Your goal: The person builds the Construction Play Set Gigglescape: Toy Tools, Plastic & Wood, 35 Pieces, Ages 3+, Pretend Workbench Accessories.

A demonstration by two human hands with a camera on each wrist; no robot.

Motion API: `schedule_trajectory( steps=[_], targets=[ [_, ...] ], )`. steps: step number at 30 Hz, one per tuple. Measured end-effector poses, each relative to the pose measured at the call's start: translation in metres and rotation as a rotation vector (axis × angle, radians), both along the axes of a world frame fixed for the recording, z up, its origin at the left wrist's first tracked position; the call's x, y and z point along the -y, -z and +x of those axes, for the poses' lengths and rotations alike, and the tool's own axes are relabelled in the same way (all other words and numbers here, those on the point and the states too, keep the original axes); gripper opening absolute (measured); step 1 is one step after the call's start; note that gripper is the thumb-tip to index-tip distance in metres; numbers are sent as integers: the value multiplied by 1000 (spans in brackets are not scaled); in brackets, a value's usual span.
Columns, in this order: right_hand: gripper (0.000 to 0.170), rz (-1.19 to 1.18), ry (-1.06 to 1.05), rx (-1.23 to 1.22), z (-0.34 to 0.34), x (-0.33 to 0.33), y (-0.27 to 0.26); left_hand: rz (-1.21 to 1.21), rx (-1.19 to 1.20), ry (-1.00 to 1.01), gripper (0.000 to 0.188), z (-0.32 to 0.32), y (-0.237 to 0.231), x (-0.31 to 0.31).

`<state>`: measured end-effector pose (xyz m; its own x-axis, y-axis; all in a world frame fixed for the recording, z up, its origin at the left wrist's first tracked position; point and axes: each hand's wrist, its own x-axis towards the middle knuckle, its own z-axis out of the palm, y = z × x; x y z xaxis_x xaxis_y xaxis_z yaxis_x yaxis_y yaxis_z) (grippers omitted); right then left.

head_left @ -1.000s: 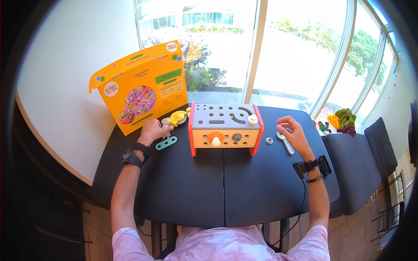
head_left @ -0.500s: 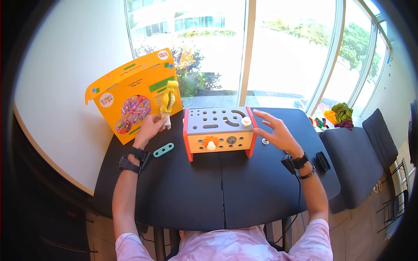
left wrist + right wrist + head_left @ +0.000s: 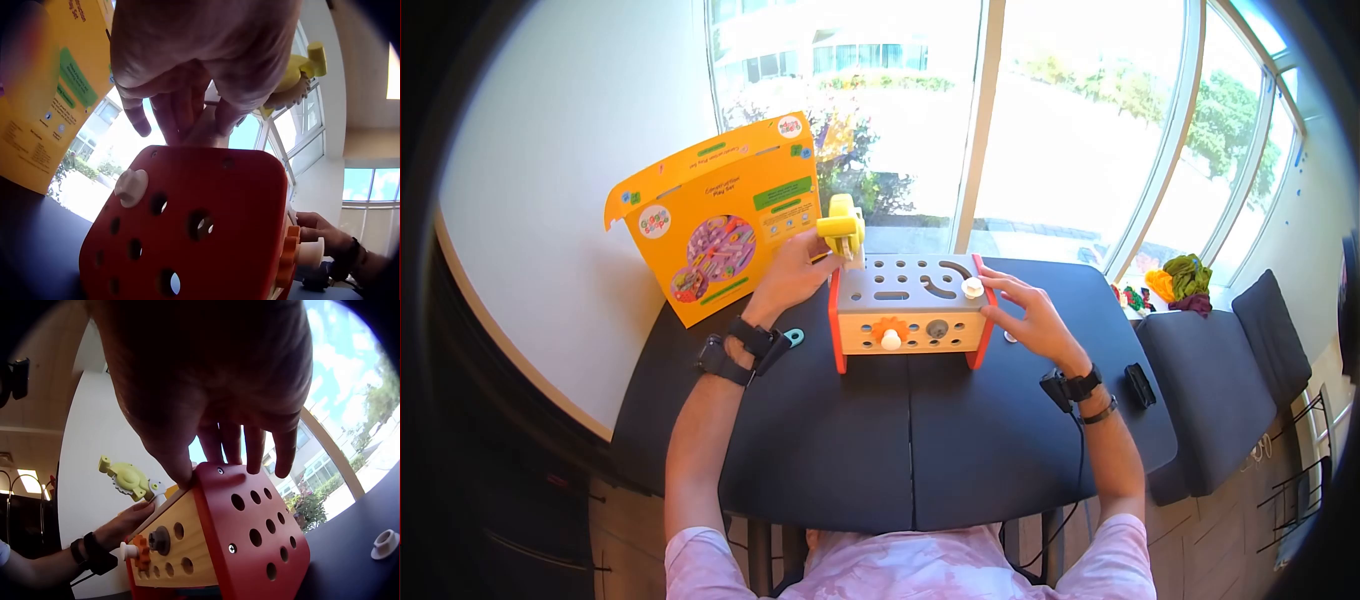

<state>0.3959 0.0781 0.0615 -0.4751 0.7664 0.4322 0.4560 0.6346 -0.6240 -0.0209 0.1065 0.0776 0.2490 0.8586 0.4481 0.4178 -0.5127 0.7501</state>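
My left hand [image 3: 793, 277] grips the pale lower part of a yellow toy circular saw [image 3: 843, 230] at the left end of the toy workbench [image 3: 836, 332]. In the left wrist view, the pale piece [image 3: 205, 128] is right at the top edge of the red side panel [image 3: 244, 187]. My right hand [image 3: 1037, 320] touches the bench's right end, its thumb near the front corner and its fingers extended over the other red panel [image 3: 250, 515]. A white knob [image 3: 972, 289] sits on top beside it. An orange gear [image 3: 878, 328] and grey bolt [image 3: 937, 328] sit in the wooden front.
A yellow cardboard box [image 3: 770, 165] stands at the back left of the black table [image 3: 830, 440]. One end of a teal strip [image 3: 796, 337] shows behind my left wrist. A white nut [image 3: 385, 544] lies right of the bench. A black case [image 3: 1140, 385] lies near the right edge.
My left hand has lifted the saw from the table and brought it right to the bench's left end. My right hand has moved left from beside the wrench onto the bench's right end.
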Motion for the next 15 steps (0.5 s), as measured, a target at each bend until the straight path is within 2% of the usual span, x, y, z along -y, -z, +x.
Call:
schedule_trajectory(
  steps=[4, 7, 15],
  targets=[
    [52, 0, 5, 2, 0, 0, 1, 128, -16, 34, 32, 5, 10, -13],
    [52, 13, 9, -6, -1, 1, 0, 139, 28, 52, 33, 4, 14, -21],
    [52, 18, 7, -20, -1, 1, 1, 158, -65, -32, 33, 3, 17, -18]
  ],
)
